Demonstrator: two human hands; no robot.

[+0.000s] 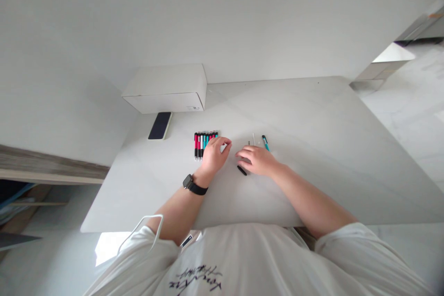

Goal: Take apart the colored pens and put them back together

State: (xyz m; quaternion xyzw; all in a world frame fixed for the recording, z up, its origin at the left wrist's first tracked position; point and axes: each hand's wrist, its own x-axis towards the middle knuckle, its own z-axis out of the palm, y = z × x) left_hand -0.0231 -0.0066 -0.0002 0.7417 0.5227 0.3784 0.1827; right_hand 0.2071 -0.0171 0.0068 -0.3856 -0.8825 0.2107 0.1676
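Note:
My left hand (214, 151), with a black watch (194, 185) on its wrist, is beside a row of several pens (199, 144) in pink, white and teal and partly covers the row's right end. Its thumb and index fingertips are brought together; what they pinch, if anything, is too small to make out. Low over the table, my right hand (257, 159) has its fingers stretched out and apart. A short black pen grip (242, 170) lies just below those fingers. Beyond that hand are a teal pen barrel (265, 142), a thin white refill (253, 138) and a tiny metallic part (249, 143).
A white box (166, 101) stands against the wall at the back left of the white table (312, 148). In front of it lies a dark-screened phone (160, 126). A white cable loop (160, 226) hangs near my left forearm.

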